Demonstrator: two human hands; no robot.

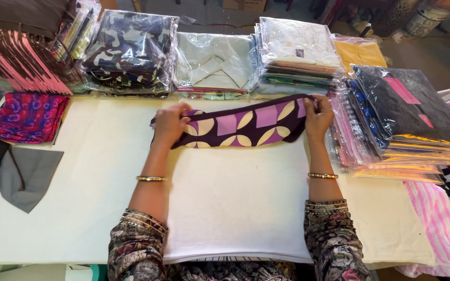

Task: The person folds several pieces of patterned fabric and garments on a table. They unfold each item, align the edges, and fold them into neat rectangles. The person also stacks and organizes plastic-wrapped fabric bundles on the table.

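A folded strip of dark purple cloth [246, 126] with lilac and cream leaf shapes lies across the far part of a white cloth [235, 203] spread on the table. My left hand [170, 124] presses down on the strip's left end, fingers curled over it. My right hand [317, 115] pinches the strip's right end at its top corner. The cloth is stretched flat between the two hands. Both wrists wear gold bangles, and patterned sleeves cover my forearms.
Stacks of garments in clear plastic bags line the far edge: camouflage [131, 47], pale grey [214, 65], white [298, 47], yellow [359, 52]. A black packet [412, 104] tops a pile at the right. A pink-blue cloth [24, 117] and grey cloth [24, 174] lie left.
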